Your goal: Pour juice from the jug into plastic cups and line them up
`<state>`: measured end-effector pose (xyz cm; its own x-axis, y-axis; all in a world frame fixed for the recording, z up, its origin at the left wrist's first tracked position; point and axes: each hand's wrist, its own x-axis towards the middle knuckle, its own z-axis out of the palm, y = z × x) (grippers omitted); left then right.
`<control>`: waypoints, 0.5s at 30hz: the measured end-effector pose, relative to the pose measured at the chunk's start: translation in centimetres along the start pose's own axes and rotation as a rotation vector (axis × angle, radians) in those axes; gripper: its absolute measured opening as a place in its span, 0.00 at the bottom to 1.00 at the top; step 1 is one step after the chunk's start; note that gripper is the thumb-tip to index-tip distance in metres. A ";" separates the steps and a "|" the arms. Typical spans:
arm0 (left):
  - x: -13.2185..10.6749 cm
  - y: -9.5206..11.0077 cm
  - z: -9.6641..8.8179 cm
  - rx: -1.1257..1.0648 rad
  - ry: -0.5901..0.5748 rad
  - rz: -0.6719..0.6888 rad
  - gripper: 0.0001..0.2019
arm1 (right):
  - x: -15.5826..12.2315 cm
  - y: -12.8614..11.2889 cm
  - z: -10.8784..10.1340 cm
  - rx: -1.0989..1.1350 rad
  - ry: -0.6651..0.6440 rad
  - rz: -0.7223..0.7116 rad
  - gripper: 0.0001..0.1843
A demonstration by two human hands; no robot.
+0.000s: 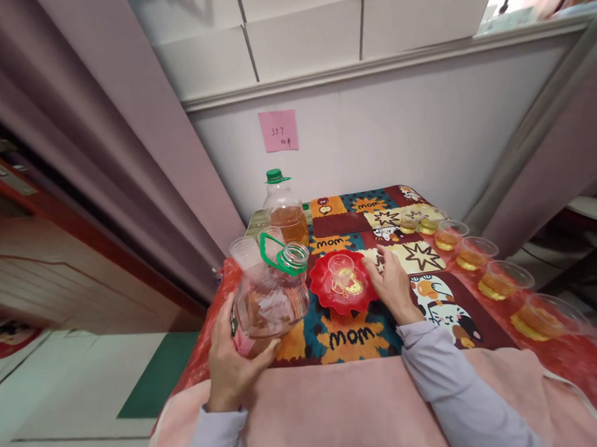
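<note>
My left hand (pixel 233 360) is wrapped round a large clear plastic jug (pixel 269 295) with amber liquid, an open mouth and a green handle ring; the jug is tilted toward a red scalloped plate (pixel 326 292). On that plate stands a small clear plastic cup (pixel 341 269). My right hand (pixel 392 282) rests at the plate's right rim, fingers lying against it. A stack of empty clear cups (pixel 244 251) stands just behind the jug.
A second bottle (pixel 284 211) with a green cap and amber liquid stands at the table's far left. Several filled clear cups (pixel 501 279) line the right edge of the patterned tablecloth (pixel 354 337). A pink note (pixel 278 130) hangs on the wall.
</note>
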<state>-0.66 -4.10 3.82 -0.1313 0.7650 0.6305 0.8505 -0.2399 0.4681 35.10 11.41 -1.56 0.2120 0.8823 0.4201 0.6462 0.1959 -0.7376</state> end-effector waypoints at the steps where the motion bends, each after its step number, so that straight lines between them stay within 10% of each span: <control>1: 0.0 0.0 0.0 0.002 0.003 -0.006 0.54 | 0.1 0.8 0.0 -0.008 -0.007 0.098 0.37; 15: 0.6 0.5 0.7 0.095 -0.017 0.066 0.54 | -0.4 2.5 1.1 -0.020 -0.083 0.245 0.16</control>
<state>-0.01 -3.35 3.99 -0.0653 0.7594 0.6473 0.9014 -0.2334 0.3646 35.85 12.06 -4.17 0.3040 0.9346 0.1848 0.5974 -0.0360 -0.8011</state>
